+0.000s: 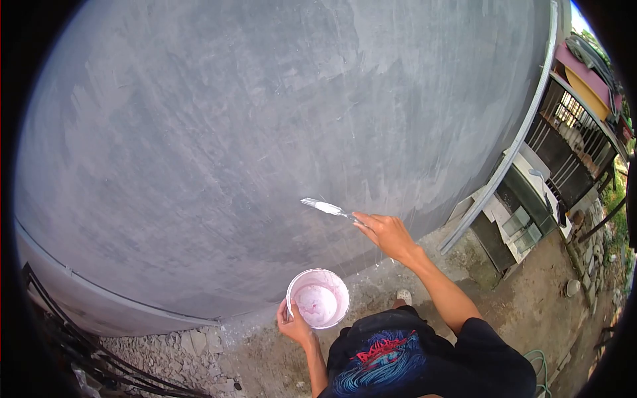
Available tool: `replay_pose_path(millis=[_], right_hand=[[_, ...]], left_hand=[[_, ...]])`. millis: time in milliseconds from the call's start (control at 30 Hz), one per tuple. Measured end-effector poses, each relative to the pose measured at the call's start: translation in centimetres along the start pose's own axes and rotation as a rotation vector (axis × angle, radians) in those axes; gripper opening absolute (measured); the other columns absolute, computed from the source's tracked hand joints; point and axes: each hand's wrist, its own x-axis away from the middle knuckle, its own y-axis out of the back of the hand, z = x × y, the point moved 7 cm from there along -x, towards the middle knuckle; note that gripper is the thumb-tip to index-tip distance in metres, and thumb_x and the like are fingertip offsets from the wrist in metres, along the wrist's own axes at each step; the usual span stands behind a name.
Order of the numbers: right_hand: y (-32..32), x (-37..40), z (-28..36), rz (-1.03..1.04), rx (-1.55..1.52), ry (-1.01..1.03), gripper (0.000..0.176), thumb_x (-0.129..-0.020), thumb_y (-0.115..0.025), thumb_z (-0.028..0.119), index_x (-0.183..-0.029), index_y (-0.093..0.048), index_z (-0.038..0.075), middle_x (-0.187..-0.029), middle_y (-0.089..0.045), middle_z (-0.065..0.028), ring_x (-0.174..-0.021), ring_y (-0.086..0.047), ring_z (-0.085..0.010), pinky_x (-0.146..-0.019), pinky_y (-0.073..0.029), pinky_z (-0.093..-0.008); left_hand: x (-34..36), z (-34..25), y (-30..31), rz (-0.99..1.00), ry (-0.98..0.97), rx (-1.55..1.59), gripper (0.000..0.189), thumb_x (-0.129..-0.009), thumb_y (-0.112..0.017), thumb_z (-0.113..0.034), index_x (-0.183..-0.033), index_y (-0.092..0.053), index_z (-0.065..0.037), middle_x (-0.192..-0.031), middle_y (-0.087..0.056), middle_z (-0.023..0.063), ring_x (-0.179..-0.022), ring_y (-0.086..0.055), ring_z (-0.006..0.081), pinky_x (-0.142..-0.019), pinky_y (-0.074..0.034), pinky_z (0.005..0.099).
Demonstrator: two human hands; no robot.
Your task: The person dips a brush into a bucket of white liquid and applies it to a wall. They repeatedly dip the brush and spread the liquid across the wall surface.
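My right hand (387, 235) is closed around the handle of a paintbrush (325, 207), whose head is coated in white paint and points left toward the grey wall (265, 126). Lower down, my left hand (294, 325) grips the rim of a small white bucket (290, 292), thumb over the edge and fingers outside. Pinkish-white paint (315, 302) covers its bottom and smears its inner sides. Streaks and uneven patches of grey mark the wall.
A pale vertical pipe (504, 166) runs along the wall's right edge. Beyond it stand a cluttered worktop (524, 205) and a barred cage (564, 146). Dark cables (99, 355) and rubble (166, 358) lie at lower left; a green hose (543, 368) curls at lower right.
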Motion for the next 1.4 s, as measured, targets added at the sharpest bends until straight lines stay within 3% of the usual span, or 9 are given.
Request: replay_pose_path(millis=[300, 467, 633, 700, 800, 900, 967, 1233, 1400], right_hand=[[21.7, -10.5, 1.9, -0.635, 0.243, -0.031, 0.027, -0.093, -0.066, 0.016, -0.114, -0.068, -0.001, -0.072, -0.065, -0.0144, -0.054, -0.050, -0.0191, -0.055, -0.042, -0.0329], [25.5, -13.0, 4.7, -0.891, 0.462, 0.070, 0.026, -0.094, -0.064, 0.015, -0.114, -0.067, -0.001, -0.065, -0.059, -0.0125, -0.049, -0.048, -0.0178, -0.049, -0.040, -0.0337], [12.9, -10.5, 6.4, -0.440, 0.535, 0.255, 0.034, -0.091, -0.066, 0.014, -0.122, -0.062, 0.002, -0.059, -0.052, -0.0101, -0.049, -0.058, -0.0236, -0.043, -0.046, -0.0350], [8.5, -8.4, 6.6, -0.104, 0.475, 0.138, 0.036, -0.089, -0.068, 0.014, -0.123, -0.062, 0.005, -0.064, -0.057, -0.0105, -0.054, -0.059, -0.0276, -0.050, -0.047, -0.0379], [9.9, -8.2, 8.0, -0.029, 0.335, 0.235, 0.030, -0.093, -0.064, 0.016, -0.119, -0.064, 0.002, -0.062, -0.056, -0.0136, -0.049, -0.058, -0.0266, -0.048, -0.048, -0.0386], [16.0, -11.0, 8.5, -0.205, 0.204, 0.341, 0.027, -0.094, -0.062, 0.017, -0.115, -0.067, 0.000, -0.066, -0.062, -0.0169, -0.052, -0.061, -0.0277, -0.053, -0.050, -0.0385], [20.9, -14.0, 8.7, -0.180, 0.388, 0.040, 0.025, -0.094, -0.063, 0.018, -0.110, -0.069, -0.001, -0.068, -0.065, -0.0178, -0.054, -0.061, -0.0265, -0.056, -0.050, -0.0366], [27.9, -16.6, 10.7, -0.821, 0.675, 0.273, 0.027, -0.096, -0.060, 0.017, -0.117, -0.064, 0.000, -0.062, -0.059, -0.0148, -0.050, -0.057, -0.0251, -0.051, -0.046, -0.0365], [16.8, -14.7, 8.5, -0.255, 0.701, 0.278, 0.032, -0.090, -0.066, 0.013, -0.121, -0.063, 0.003, -0.075, -0.065, -0.0135, -0.057, -0.061, -0.0271, -0.052, -0.048, -0.0381]], left_hand=[[-0.1, 0.4, 0.3, -0.005, -0.011, 0.031, 0.026, -0.089, -0.069, -0.005, -0.111, -0.062, 0.006, -0.106, -0.065, 0.0147, -0.098, -0.063, 0.0204, -0.088, -0.052, 0.0338], [0.1, -0.2, 0.7, -0.013, -0.003, 0.037, 0.026, -0.088, -0.069, -0.005, -0.111, -0.062, 0.006, -0.107, -0.065, 0.0147, -0.098, -0.063, 0.0204, -0.089, -0.051, 0.0335], [0.0, 0.1, 0.9, -0.032, -0.016, 0.032, 0.025, -0.088, -0.069, -0.005, -0.110, -0.063, 0.006, -0.107, -0.065, 0.0147, -0.097, -0.063, 0.0203, -0.087, -0.051, 0.0328], [0.1, 0.1, 0.8, -0.038, -0.011, 0.022, 0.025, -0.088, -0.069, -0.005, -0.110, -0.063, 0.005, -0.106, -0.065, 0.0146, -0.097, -0.063, 0.0203, -0.087, -0.051, 0.0328], [0.0, -0.1, 0.9, -0.033, -0.016, 0.022, 0.024, -0.088, -0.069, -0.005, -0.109, -0.063, 0.005, -0.106, -0.065, 0.0142, -0.097, -0.063, 0.0202, -0.087, -0.051, 0.0327], [-0.1, -0.1, 1.0, -0.027, -0.013, 0.042, 0.024, -0.088, -0.069, -0.005, -0.109, -0.063, 0.005, -0.105, -0.065, 0.0139, -0.097, -0.063, 0.0203, -0.087, -0.051, 0.0330], [0.1, 0.0, 1.3, -0.030, -0.005, 0.043, 0.024, -0.088, -0.069, -0.005, -0.109, -0.063, 0.005, -0.105, -0.065, 0.0138, -0.097, -0.062, 0.0204, -0.087, -0.051, 0.0333], [0.6, -0.1, 2.5, -0.075, -0.014, 0.030, 0.024, -0.088, -0.069, -0.004, -0.109, -0.063, 0.006, -0.106, -0.064, 0.0143, -0.099, -0.062, 0.0203, -0.088, -0.051, 0.0339], [0.3, -0.9, 2.5, -0.076, -0.020, 0.020, 0.024, -0.089, -0.068, -0.004, -0.109, -0.062, 0.007, -0.107, -0.064, 0.0156, -0.099, -0.062, 0.0203, -0.088, -0.051, 0.0331]])
